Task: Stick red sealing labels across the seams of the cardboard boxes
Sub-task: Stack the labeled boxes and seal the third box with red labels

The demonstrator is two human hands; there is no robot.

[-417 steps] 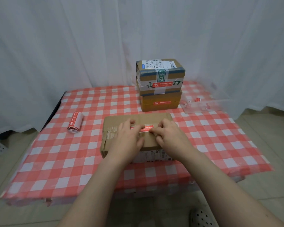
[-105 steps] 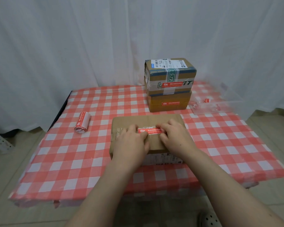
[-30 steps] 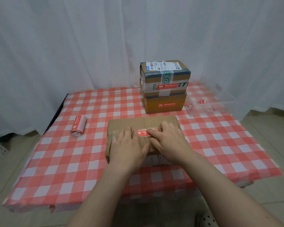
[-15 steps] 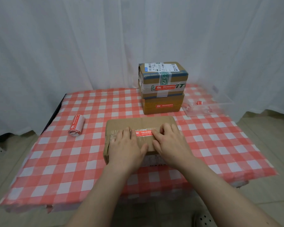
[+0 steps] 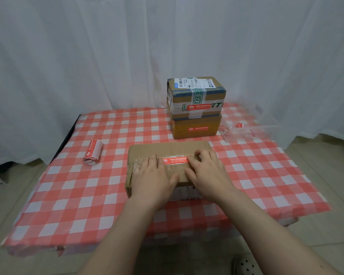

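A flat cardboard box lies in the middle of the checked table. A red sealing label runs along its taped top seam. My left hand lies flat on the box's left half, fingertips at the label's left end. My right hand presses the label's right end, with its fingers slightly bent. Behind stand two stacked boxes: the upper box with green tape and a red label, the lower box with a red label on its front.
A roll of red labels lies at the table's left. A clear plastic tray with red scraps sits at the back right. The red checked tablecloth covers the table; a white curtain hangs behind.
Both hands stay on the box. My right hand has slid a little to the right, so more of the red label shows between the hands.
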